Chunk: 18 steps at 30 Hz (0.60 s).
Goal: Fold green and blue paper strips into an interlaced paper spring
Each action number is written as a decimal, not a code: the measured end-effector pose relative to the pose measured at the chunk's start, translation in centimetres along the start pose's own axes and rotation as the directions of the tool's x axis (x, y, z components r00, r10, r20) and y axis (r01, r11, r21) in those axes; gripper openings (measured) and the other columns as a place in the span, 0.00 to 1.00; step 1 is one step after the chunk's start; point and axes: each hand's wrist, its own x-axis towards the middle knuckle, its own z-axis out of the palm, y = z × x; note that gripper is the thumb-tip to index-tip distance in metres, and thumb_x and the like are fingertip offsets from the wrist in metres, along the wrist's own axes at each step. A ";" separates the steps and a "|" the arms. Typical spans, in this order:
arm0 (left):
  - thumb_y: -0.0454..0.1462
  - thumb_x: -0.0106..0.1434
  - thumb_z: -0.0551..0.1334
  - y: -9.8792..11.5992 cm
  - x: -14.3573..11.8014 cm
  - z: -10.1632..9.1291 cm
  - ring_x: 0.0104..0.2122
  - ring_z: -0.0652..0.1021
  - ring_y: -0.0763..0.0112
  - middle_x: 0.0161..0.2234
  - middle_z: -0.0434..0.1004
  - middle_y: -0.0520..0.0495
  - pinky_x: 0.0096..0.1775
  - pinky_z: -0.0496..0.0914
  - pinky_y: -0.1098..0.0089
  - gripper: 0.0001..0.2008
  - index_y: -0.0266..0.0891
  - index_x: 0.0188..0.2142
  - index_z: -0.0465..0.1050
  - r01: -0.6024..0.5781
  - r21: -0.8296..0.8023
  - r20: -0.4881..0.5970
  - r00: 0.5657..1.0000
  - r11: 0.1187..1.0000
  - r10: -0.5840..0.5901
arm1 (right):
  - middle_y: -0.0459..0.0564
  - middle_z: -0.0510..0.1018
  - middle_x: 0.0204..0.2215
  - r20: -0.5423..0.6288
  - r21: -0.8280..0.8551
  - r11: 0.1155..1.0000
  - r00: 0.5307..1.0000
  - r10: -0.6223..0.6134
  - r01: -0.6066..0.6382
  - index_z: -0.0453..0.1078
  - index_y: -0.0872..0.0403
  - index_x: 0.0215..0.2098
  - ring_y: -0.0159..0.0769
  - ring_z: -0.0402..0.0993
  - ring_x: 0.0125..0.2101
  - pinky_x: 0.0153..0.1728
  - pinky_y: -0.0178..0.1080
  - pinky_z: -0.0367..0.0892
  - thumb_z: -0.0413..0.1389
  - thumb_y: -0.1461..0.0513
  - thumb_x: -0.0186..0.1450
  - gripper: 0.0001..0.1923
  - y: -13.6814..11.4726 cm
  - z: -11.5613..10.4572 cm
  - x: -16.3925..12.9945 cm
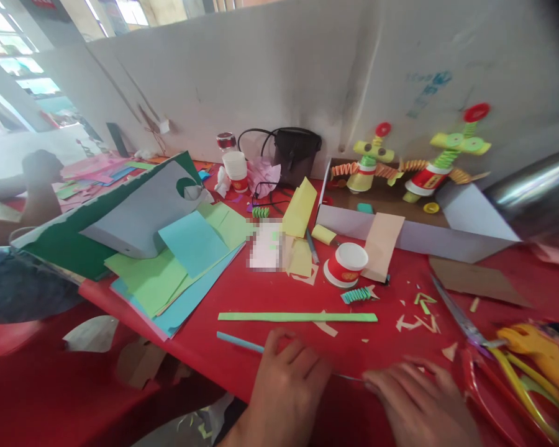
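A narrow blue paper strip [240, 342] slants across the red tabletop, its left end flat and free. My left hand [289, 382] is closed over the strip's middle with bent fingers. Farther right, my right hand [417, 400] pinches near the other end; only a thin edge shows between the two hands, and the fingertips are partly hidden. Just beyond them lies a green paper strip [298, 317], touched by neither hand. A teal folded paper spring [356, 295] and a red-and-white paper cup [348, 264] are behind it.
Large scissors [470, 329] and a yellow glue gun [538, 351] lie to the right. Coloured paper sheets [190, 242] are stacked at left. An open box [400, 233] holds two paper-cup figures [431, 180]. Another person's arm [40, 192] is at far left. Paper scraps [419, 324] litter the table.
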 end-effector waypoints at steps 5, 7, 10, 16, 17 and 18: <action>0.28 0.68 0.53 -1.9 -0.8 -2.3 0.28 0.74 0.69 0.27 0.78 0.52 0.48 0.61 0.59 0.14 0.41 0.32 0.74 0.076 0.025 0.059 0.995 0.997 -0.077 | 0.41 0.80 0.23 0.007 -0.073 0.995 0.998 -0.061 0.061 0.70 0.48 0.33 0.34 0.73 0.25 0.42 0.43 0.56 0.43 0.70 0.68 0.17 0.8 -1.4 0.4; 0.28 0.68 0.53 -2.7 -1.1 -3.3 0.29 0.75 0.69 0.28 0.79 0.52 0.46 0.62 0.60 0.14 0.41 0.32 0.75 0.098 0.007 0.094 0.991 0.995 -0.098 | 0.40 0.80 0.23 0.023 -0.093 0.990 0.995 -0.101 0.103 0.70 0.48 0.34 0.34 0.73 0.24 0.42 0.43 0.56 0.44 0.69 0.68 0.16 1.1 -1.8 0.6; 0.29 0.68 0.54 -4.1 -1.7 -4.7 0.29 0.76 0.69 0.29 0.79 0.53 0.45 0.63 0.61 0.13 0.42 0.33 0.75 0.144 -0.015 0.130 0.982 0.989 -0.141 | 0.40 0.81 0.24 0.042 -0.127 0.981 0.989 -0.145 0.149 0.70 0.48 0.35 0.34 0.74 0.24 0.41 0.43 0.57 0.45 0.69 0.68 0.14 1.7 -2.2 0.3; 0.33 0.67 0.58 -8.0 -4.3 -8.0 0.33 0.79 0.69 0.32 0.81 0.54 0.42 0.65 0.66 0.09 0.44 0.34 0.76 0.251 0.080 0.104 0.960 0.965 -0.258 | 0.43 0.83 0.29 0.100 -0.196 0.957 0.975 -0.198 0.214 0.71 0.48 0.40 0.39 0.77 0.29 0.43 0.46 0.59 0.49 0.67 0.65 0.12 4.0 -2.8 -1.6; 0.34 0.67 0.58 -8.8 -4.9 -8.6 0.34 0.79 0.69 0.33 0.82 0.54 0.42 0.66 0.67 0.08 0.45 0.34 0.77 0.280 0.109 0.068 0.955 0.954 -0.288 | 0.44 0.83 0.30 0.095 -0.199 0.956 0.975 -0.199 0.214 0.72 0.48 0.41 0.40 0.78 0.30 0.43 0.46 0.60 0.50 0.67 0.65 0.12 4.5 -3.0 -1.9; 0.35 0.66 0.59 -9.5 -5.4 -9.3 0.35 0.79 0.67 0.34 0.82 0.53 0.41 0.66 0.67 0.08 0.46 0.35 0.77 0.330 0.150 0.019 0.941 0.932 -0.337 | 0.45 0.83 0.30 0.083 -0.195 0.961 0.980 -0.181 0.194 0.72 0.48 0.41 0.41 0.78 0.30 0.42 0.46 0.61 0.50 0.65 0.65 0.11 5.0 -3.1 -2.2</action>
